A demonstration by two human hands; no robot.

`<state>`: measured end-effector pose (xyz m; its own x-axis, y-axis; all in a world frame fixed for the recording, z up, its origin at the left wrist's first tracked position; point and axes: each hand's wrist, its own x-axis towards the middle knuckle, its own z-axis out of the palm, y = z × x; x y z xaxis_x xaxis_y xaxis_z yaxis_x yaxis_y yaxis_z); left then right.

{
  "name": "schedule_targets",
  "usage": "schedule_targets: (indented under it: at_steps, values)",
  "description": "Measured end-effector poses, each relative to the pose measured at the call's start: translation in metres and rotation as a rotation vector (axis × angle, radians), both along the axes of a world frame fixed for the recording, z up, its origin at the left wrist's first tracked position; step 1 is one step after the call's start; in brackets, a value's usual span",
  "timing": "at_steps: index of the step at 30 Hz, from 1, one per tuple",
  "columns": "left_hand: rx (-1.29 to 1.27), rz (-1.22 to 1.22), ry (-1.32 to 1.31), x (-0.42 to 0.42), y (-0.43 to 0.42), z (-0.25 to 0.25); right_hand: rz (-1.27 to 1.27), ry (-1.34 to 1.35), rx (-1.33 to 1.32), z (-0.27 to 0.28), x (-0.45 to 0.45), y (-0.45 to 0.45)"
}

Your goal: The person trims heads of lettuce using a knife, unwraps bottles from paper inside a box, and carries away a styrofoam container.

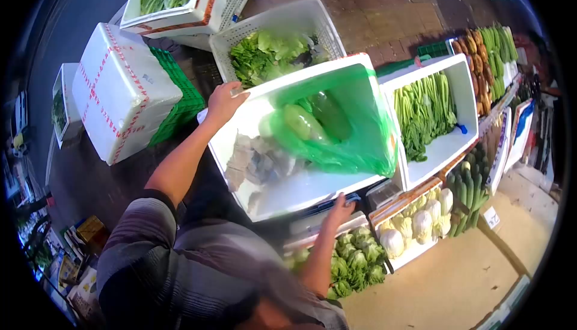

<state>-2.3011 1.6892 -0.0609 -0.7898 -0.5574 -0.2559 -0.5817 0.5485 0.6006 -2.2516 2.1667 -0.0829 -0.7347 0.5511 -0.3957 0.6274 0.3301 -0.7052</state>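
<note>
In the head view a white foam box (294, 193) is in the middle, tilted. Inside it a green plastic bag (366, 144) lies around large pale-green gourds (303, 123), with crumpled greyish paper (258, 162) beside them. My left hand (223, 106) grips the box's far left rim, fingers bent over the edge. At the near long rim is my right hand (341, 208), its thumb up against the edge and its other fingers partly hidden.
A white crate of leafy greens (216, 45) stands behind the box. At left a taped foam box (123, 90) rests by a green crate (180, 93). Right are a box of green stalks (424, 114), cabbages (422, 225), cucumbers (469, 189) and lettuces (354, 261).
</note>
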Motion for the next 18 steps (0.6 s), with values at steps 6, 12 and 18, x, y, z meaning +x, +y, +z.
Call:
schedule_targets:
  at_steps: [6,12,18]
  values:
    - [0.053,-0.330,-0.277,0.000,-0.021,-0.032,-0.187,-0.173,-0.209,0.002,0.018,-0.094]
    - [0.107,-0.337,-0.339,-0.005,-0.019,-0.026,-0.218,-0.053,-0.058,-0.024,0.034,-0.085]
    - [0.080,-0.377,-0.278,0.003,-0.023,-0.035,-0.218,-0.199,0.002,0.002,0.020,-0.102]
